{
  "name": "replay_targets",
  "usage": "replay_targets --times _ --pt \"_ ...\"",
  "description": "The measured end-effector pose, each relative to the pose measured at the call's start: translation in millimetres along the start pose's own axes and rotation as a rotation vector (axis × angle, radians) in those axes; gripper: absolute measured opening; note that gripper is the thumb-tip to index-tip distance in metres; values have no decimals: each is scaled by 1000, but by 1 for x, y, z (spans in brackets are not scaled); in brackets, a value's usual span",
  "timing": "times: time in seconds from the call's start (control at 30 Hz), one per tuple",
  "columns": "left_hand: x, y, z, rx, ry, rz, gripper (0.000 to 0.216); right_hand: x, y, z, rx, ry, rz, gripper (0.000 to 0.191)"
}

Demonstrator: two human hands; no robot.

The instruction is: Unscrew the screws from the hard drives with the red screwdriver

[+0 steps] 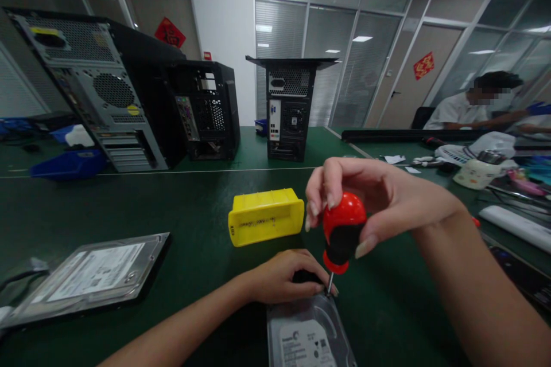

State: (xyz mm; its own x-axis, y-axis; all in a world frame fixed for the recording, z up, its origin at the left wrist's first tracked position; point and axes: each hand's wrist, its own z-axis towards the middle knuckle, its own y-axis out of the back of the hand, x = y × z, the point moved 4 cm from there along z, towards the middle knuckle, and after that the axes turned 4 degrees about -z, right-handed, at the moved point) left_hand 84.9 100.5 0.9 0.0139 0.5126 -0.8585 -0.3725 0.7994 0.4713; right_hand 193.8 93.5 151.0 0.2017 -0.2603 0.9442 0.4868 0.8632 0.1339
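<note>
A stubby red-and-black screwdriver (344,226) is gripped by its handle in my right hand (374,195), fingers around the top. It leans slightly, and its metal shaft points down at the far right corner of a hard drive (307,335) with a white label. My left hand (286,278) grips the far end of that drive, with thumb and fingertips close beside the screwdriver's tip. Whether a screw sits under the tip is hidden. Just beyond my hands, a yellow plastic bin (267,218) lies tipped with its opening towards me.
On the left of the green table (193,200) lies another hard drive (94,275). Computer cases (288,109) stand along the back, near a blue bin (71,163). A cup (477,172) and a white bar (516,226) sit to the right. Another person (469,103) sits far right.
</note>
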Motion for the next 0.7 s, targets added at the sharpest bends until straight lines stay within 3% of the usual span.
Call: replay_targets --times 0.23,0.43,0.7 --pt "3 -1 -1 -6 -1 18 21 10 4 -13 115 32 -156 27" --pt "3 -1 -1 -4 1 20 21 2 1 -6 18 27 -70 20" --pt "0 -1 0 -5 -23 15 20 1 7 -3 -65 -20 -137 18"
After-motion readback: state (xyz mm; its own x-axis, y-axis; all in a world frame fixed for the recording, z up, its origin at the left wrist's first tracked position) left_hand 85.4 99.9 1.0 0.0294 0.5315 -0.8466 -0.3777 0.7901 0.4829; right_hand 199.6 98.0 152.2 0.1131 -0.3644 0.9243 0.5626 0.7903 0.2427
